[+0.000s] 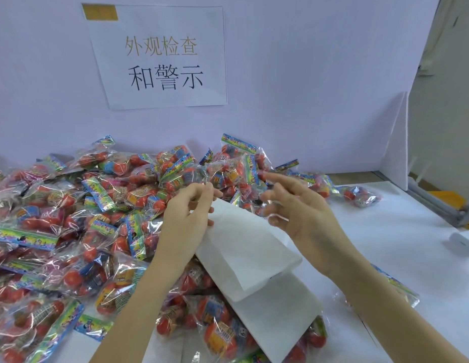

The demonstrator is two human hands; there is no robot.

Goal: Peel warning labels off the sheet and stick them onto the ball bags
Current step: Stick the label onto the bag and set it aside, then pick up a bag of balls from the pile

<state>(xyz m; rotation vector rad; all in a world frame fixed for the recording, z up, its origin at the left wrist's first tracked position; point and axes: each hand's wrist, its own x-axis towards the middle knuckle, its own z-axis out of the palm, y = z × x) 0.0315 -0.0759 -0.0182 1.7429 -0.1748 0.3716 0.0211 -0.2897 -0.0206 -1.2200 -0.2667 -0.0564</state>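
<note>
A big heap of clear ball bags (71, 218) with red balls and colourful header cards covers the left and middle of the white table. My left hand (189, 216) pinches the top corner of a white label sheet (249, 247), which slopes down over the bags toward me. My right hand (296, 205) hovers just right of that corner with its fingers spread. A faint clear sheen shows at its fingertips, and I cannot tell whether it is a label. One bag (396, 286) lies under my right forearm.
A paper sign (162, 61) with printed characters hangs on the back wall. A lone ball bag (361, 196) lies at the right end of the heap. A small white object (464, 241) and a metal frame (437, 205) stand at the table's right edge.
</note>
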